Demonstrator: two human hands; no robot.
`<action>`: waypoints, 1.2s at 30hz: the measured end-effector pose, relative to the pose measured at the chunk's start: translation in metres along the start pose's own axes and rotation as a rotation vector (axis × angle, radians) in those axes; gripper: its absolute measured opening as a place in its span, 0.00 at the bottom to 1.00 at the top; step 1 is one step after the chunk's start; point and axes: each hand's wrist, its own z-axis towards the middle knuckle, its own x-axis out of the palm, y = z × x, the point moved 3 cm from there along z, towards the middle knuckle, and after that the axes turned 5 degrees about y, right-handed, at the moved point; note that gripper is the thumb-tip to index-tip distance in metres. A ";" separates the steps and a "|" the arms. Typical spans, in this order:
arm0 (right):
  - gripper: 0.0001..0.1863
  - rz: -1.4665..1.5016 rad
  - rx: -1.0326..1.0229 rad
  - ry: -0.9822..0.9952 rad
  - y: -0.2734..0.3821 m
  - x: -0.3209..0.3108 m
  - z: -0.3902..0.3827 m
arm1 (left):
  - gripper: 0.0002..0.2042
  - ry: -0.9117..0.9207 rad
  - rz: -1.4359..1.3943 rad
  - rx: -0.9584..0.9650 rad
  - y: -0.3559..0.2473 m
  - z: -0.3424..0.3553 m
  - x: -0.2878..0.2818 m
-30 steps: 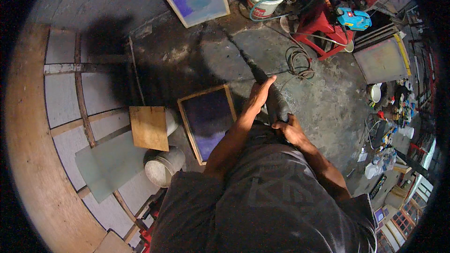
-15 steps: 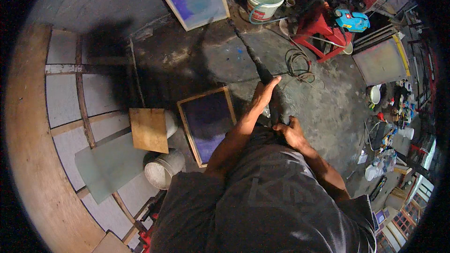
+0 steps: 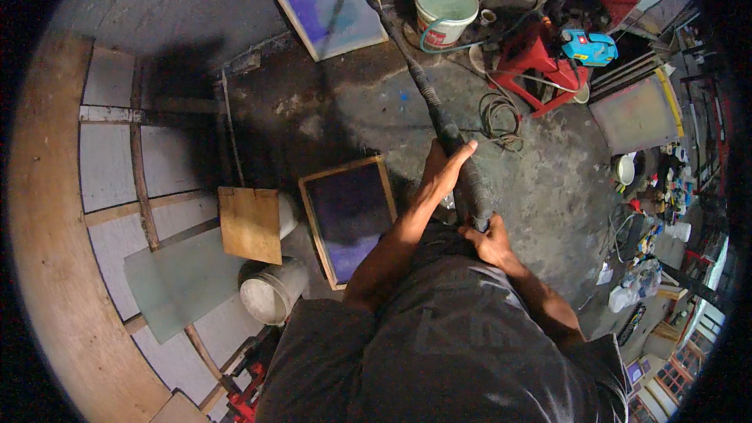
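A long black pressure washer wand (image 3: 427,90) slants away from my body toward the far wall. My left hand (image 3: 446,171) is wrapped round its thick middle part, thumb stretched along it. Close to my waist, my right hand (image 3: 491,243) grips the wand's rear end; the fingers' far side is hidden. The wand's tip overlaps the right side of a wood-framed printing screen (image 3: 333,12), which leans on the wall and carries a purple-blue patch on its left half. I cannot make out any spray. A second framed screen (image 3: 350,223), dark purple, stands left of my left forearm.
A white bucket of water (image 3: 446,12) with a hose stands by the wall. Right of it, a blue pressure washer (image 3: 589,47) sits on a red stool (image 3: 540,70), near a coiled hose (image 3: 501,119). Another screen (image 3: 638,113) leans at right. Left are a pail (image 3: 270,294) and a wooden board (image 3: 251,223).
The wand's tip has risen from the lower right corner of the leaning screen to higher up its right side. Both hands keep their hold on the wand. The view has shifted slightly.
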 end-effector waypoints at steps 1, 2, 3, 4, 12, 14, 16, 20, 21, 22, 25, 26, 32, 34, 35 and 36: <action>0.30 0.020 -0.048 0.027 -0.012 0.000 0.005 | 0.24 -0.023 -0.025 0.029 -0.001 -0.003 0.001; 0.30 0.038 -0.101 0.056 -0.003 0.001 0.005 | 0.24 -0.047 -0.049 0.062 -0.005 -0.005 0.002; 0.30 0.035 -0.010 0.018 0.003 0.001 0.002 | 0.25 -0.025 -0.063 0.005 -0.006 -0.007 0.001; 0.31 0.032 0.082 -0.021 0.010 0.002 -0.005 | 0.25 -0.003 -0.076 -0.052 -0.009 -0.011 -0.001; 0.28 -0.038 0.131 -0.057 0.005 0.009 -0.004 | 0.32 -0.026 -0.032 -0.208 0.033 -0.007 -0.010; 0.26 -0.033 0.058 -0.053 0.024 0.014 -0.019 | 0.33 0.033 -0.042 -0.140 0.033 -0.006 -0.013; 0.25 -0.048 -0.020 -0.025 0.025 0.015 -0.020 | 0.33 0.065 -0.021 -0.068 0.012 -0.012 -0.013; 0.22 -0.064 -0.084 0.068 0.001 0.016 -0.008 | 0.31 0.001 -0.011 0.004 -0.002 -0.022 -0.016; 0.21 -0.048 -0.081 0.087 -0.002 0.016 -0.006 | 0.28 0.026 -0.014 -0.030 -0.002 -0.023 -0.017; 0.19 -0.022 -0.045 0.047 -0.003 0.017 -0.007 | 0.26 0.051 -0.017 -0.063 -0.001 -0.024 -0.017; 0.19 0.040 0.033 -0.025 0.000 0.021 -0.008 | 0.24 0.099 -0.036 -0.249 0.014 -0.021 -0.021; 0.20 0.049 0.053 -0.016 0.001 0.019 -0.008 | 0.24 0.110 -0.046 -0.328 0.019 -0.020 -0.021; 0.22 -0.043 -0.056 0.002 0.015 0.019 -0.024 | 0.24 0.040 0.028 -0.083 0.011 -0.026 -0.017; 0.22 -0.071 -0.220 0.054 0.007 0.020 -0.023 | 0.25 0.003 0.026 -0.007 0.011 -0.029 -0.017; 0.21 -0.065 -0.213 0.050 0.004 0.020 -0.022 | 0.27 0.004 0.008 0.042 0.004 -0.032 -0.016; 0.20 -0.059 -0.207 0.041 0.001 0.019 -0.021 | 0.28 0.005 -0.010 0.092 -0.002 -0.035 -0.015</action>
